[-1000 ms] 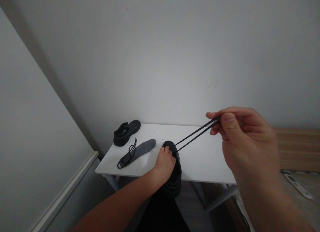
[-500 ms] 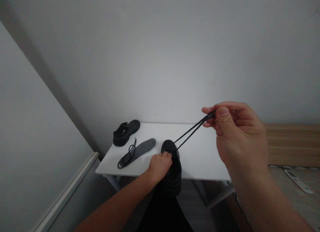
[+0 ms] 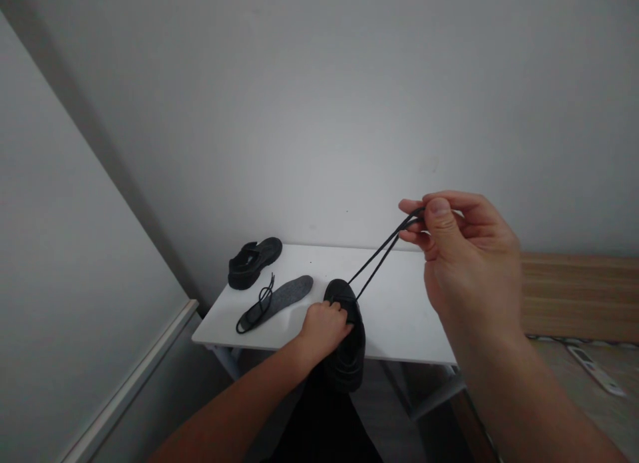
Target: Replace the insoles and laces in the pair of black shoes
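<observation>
My left hand (image 3: 323, 328) is closed around the upper of a black shoe (image 3: 347, 353) that overhangs the near edge of a small white table (image 3: 404, 316). My right hand (image 3: 462, 257) is raised up and to the right, pinching both strands of the shoe's black lace (image 3: 377, 260) between thumb and fingers. The two strands run taut from the shoe's front up to that pinch.
On the table's left part lie a grey insole (image 3: 284, 295), a loose black lace (image 3: 255, 308) and a second black shoe (image 3: 253, 262) at the back corner. White walls stand behind and to the left. A wooden ledge (image 3: 579, 297) and a white remote (image 3: 594, 368) are at right.
My right hand has lifted the lace ends higher and slightly left, steepening the strands. My left hand has stayed on the shoe, shifting its grip a little.
</observation>
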The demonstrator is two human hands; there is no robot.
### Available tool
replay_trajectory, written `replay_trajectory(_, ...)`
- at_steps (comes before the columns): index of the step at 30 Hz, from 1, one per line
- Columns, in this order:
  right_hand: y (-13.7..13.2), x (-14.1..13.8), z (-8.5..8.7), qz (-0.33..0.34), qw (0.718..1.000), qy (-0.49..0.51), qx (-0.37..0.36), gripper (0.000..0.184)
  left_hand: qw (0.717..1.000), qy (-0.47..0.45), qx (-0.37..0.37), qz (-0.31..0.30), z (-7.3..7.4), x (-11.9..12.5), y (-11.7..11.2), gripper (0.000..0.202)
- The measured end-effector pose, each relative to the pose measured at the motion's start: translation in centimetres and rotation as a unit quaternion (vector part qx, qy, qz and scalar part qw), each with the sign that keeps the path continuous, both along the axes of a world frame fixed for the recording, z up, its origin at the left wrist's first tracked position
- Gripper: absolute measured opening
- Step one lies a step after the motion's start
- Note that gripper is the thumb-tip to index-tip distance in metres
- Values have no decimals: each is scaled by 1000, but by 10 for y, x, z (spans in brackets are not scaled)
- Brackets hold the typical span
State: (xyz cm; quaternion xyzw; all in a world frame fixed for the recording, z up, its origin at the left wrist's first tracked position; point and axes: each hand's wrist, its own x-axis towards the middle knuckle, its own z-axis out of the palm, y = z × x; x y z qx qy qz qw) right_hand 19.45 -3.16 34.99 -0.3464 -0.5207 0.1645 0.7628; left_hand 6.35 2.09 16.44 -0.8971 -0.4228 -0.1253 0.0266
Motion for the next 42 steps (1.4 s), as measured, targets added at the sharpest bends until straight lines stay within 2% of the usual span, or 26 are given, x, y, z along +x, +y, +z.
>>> replay_trajectory(3,1,-2,-1,-3,1000,-4,-4,15,983,-163,85,24,22,-5,-9,32)
replay_trajectory(5,3,-5,-2,1,1000,-1,-11,16,949,-289,122,27,45,-5,-15,25)
replay_trajectory(7,4,-10,-3,14,1000,7,-16,16,918,-377,123,1,71,-2,-18,21)
replay_trajectory(10,4,-20,-3,38,999,14,-34,17,897,-428,102,-28,108,8,-15,23)
replay_trajectory(12,4,-25,-2,53,997,20,-45,18,889,-450,75,-34,127,12,-11,24)
replay_trajectory(14,5,-25,-1,66,996,36,-53,17,875,-481,26,-52,139,13,-8,26)
replay_trajectory(16,7,-17,0,69,994,66,-56,16,850,-519,-45,-74,142,11,-5,27)
replay_trajectory(18,12,0,0,55,991,106,-60,14,810,-564,-139,-82,139,5,1,29)
replay_trajectory(20,19,23,-2,28,986,151,-68,8,739,-629,-231,-71,130,-5,12,32)
replay_trajectory(22,27,48,-6,-1,977,196,-88,6,638,-711,-293,-36,117,-21,30,31)
replay_trajectory(25,39,85,-16,-45,960,255,-105,18,478,-820,-307,70,94,-52,64,16)
replay_trajectory(27,46,107,-26,-65,953,280,-96,21,400,-855,-299,140,76,-75,84,15)
replay_trajectory(28,49,118,-32,-75,951,287,-89,21,373,-863,-293,174,66,-85,92,17)
replay_trajectory(32,62,158,-67,-122,945,282,-114,12,350,-868,-264,234,29,-114,104,21)
replay_trajectory(36,73,182,-115,-177,949,235,-114,2,345,-867,-222,281,2,-127,101,21)
replay_trajectory(39,77,182,-154,-155,955,188,-168,14,363,-857,-213,297,-8,-130,98,19)
replay_trajectory(42,76,164,-186,-102,959,54,-260,28,400,-838,-222,297,-11,-130,95,14)
